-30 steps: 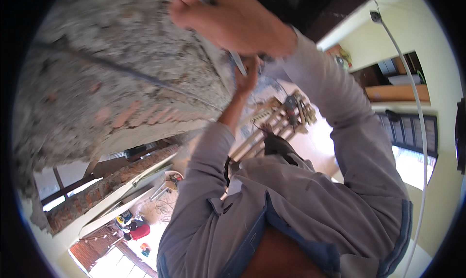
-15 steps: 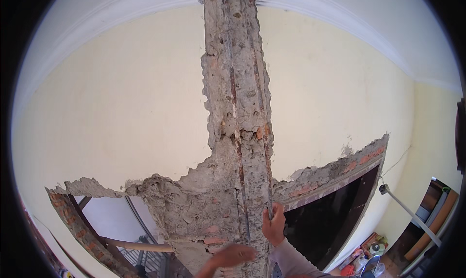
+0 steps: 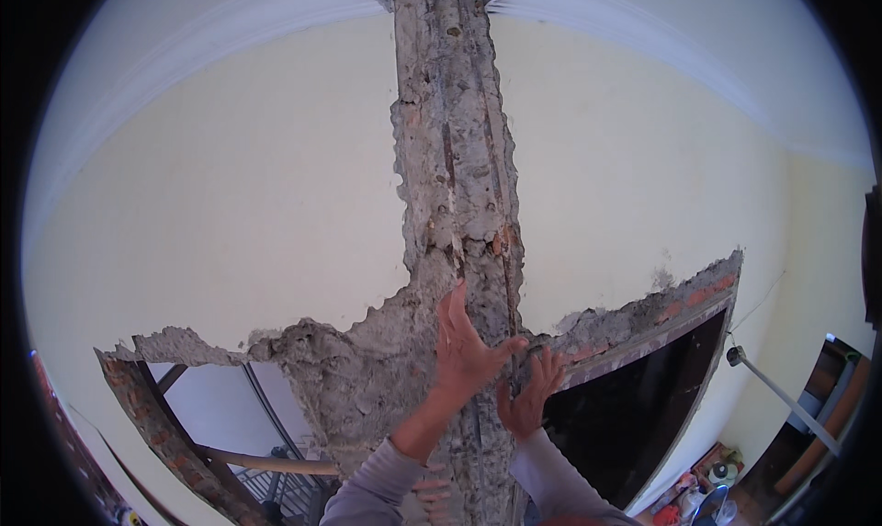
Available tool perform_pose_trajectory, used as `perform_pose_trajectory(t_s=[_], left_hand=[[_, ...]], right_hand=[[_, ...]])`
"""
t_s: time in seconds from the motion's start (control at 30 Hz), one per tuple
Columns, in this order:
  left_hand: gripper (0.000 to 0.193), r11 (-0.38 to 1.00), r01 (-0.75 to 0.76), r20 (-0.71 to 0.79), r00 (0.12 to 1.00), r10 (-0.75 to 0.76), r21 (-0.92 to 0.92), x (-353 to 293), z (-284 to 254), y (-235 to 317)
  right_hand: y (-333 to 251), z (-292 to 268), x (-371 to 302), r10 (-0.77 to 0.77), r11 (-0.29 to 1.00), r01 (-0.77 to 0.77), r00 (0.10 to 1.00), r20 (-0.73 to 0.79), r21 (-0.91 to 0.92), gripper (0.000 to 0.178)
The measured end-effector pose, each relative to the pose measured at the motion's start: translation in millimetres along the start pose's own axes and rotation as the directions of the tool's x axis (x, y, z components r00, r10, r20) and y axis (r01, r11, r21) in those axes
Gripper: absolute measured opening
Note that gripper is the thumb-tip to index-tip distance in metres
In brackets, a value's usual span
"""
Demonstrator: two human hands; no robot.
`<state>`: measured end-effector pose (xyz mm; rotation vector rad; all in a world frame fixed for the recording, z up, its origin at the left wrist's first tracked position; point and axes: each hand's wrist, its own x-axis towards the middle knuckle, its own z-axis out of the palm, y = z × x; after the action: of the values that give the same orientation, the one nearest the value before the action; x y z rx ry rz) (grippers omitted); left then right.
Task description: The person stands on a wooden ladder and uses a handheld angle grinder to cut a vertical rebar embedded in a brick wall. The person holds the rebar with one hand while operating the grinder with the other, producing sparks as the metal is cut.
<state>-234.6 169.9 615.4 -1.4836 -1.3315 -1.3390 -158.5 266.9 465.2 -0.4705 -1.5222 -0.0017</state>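
A strip of bare rough concrete column (image 3: 428, 85) runs down the wall, with two rusty reinforcing bars exposed along it. My left hand (image 3: 462, 350) is raised in front of the column, fingers stretched upward and thumb out to the right. Its fingertips overlap the left reinforcing bar (image 3: 450, 163); whether they touch it I cannot tell. Lower and to the right, my right hand (image 3: 531, 393) has its fingers and thumb apart, beside the lower part of the right reinforcing bar (image 3: 506, 282). Neither hand visibly holds anything.
Cream plaster wall (image 3: 276, 186) flanks the column, with broken edges. A dark doorway (image 3: 634, 407) lies at right and a window opening (image 3: 216, 407) at left, crossed by a wooden pole (image 3: 271, 462). A metal pole (image 3: 785, 402) and assorted items (image 3: 689, 498) are at far right.
My left hand has risen from the bottom edge to the column's middle and opened upward. My right hand has loosened from around the right bar and shifted slightly right and up.
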Motion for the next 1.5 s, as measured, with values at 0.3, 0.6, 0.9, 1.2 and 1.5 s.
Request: perform_pose_trajectory(t_s=[0.3,0.6,0.9,1.2,1.5], left_hand=[[0.12,0.97,0.188,-0.043,0.979,-0.197,-0.157,2.0,16.3,3.2],[0.134,0.83,0.525,0.185,0.849,-0.495,-0.188,7.6,-1.3,6.2],[0.128,0.782,0.586,0.186,0.809,-0.557,-0.213,4.5,-4.7,9.7],[0.127,0.749,0.604,0.322,0.79,-0.521,-0.271,17.8,-15.4,17.9],[0.138,0.805,0.569,0.15,0.822,-0.549,-0.17,2.5,-6.2,15.8]], right_hand=[[-3.1,18.3,-10.3,-0.085,0.995,0.084,0.996,0.029,0.048,0.065],[-8.3,4.8,-13.0,-0.044,0.954,0.008,0.993,0.113,0.3,0.057],[24.2,-40.6,-16.8,-0.161,0.827,-0.054,0.931,0.327,0.56,0.057],[63.5,-56.7,-94.3,-0.217,0.564,-0.636,0.501,0.838,0.526,0.054],[51.9,-43.5,-118.8,0.184,0.707,-0.425,0.882,0.434,0.565,0.072]])
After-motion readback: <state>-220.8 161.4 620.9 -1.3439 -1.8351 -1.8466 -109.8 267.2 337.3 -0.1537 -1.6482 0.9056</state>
